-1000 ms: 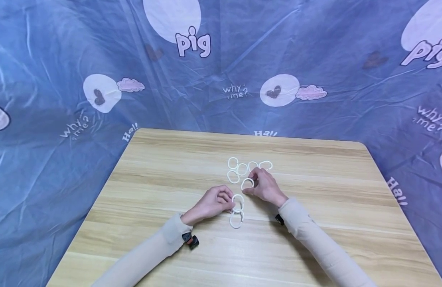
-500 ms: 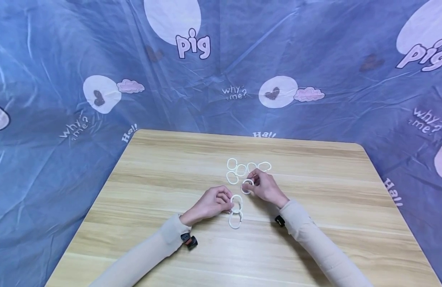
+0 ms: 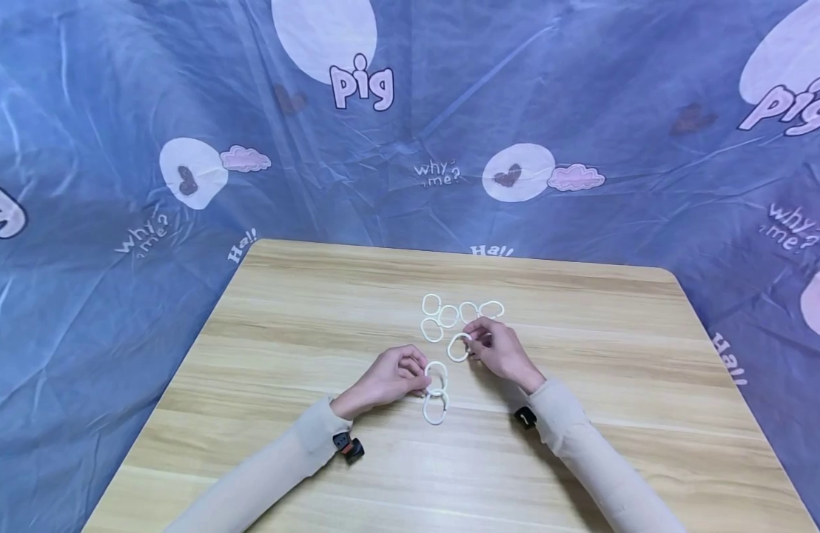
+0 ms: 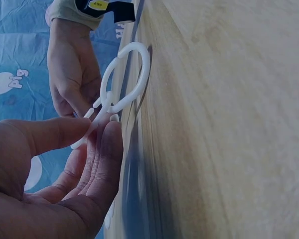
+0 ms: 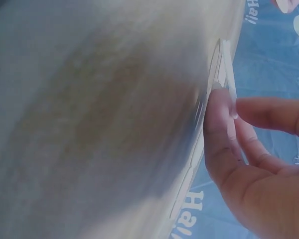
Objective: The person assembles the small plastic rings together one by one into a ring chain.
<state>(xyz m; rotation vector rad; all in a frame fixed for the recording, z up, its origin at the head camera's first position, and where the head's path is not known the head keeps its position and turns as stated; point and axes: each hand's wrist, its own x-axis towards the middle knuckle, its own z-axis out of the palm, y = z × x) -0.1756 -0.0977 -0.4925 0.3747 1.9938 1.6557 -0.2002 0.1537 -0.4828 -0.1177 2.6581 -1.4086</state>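
Note:
Near the table's middle, my left hand (image 3: pixel 386 376) pinches a white plastic ring (image 3: pixel 445 374) between thumb and fingers. A second white ring (image 3: pixel 425 411) is linked through it and hangs on its near side; in the left wrist view this linked ring (image 4: pixel 146 67) shows a small split in its loop. To the right and slightly farther away, my right hand (image 3: pixel 505 351) pinches a separate white ring (image 3: pixel 449 350) by its right side. The right wrist view shows that ring (image 5: pixel 229 64) edge-on, close over the table, partly hidden by thumb and fingers.
Several loose white rings lie just beyond the hands, among them a ring (image 3: pixel 424 305) at the far left and another (image 3: pixel 492 302) at the far right of the group. The wooden table (image 3: pixel 303 311) ends at a blue printed cloth (image 3: pixel 383 200) behind.
My right hand has shifted its fingers on its ring, which has turned and now sticks out to the left. The left hand and its linked rings have barely moved.

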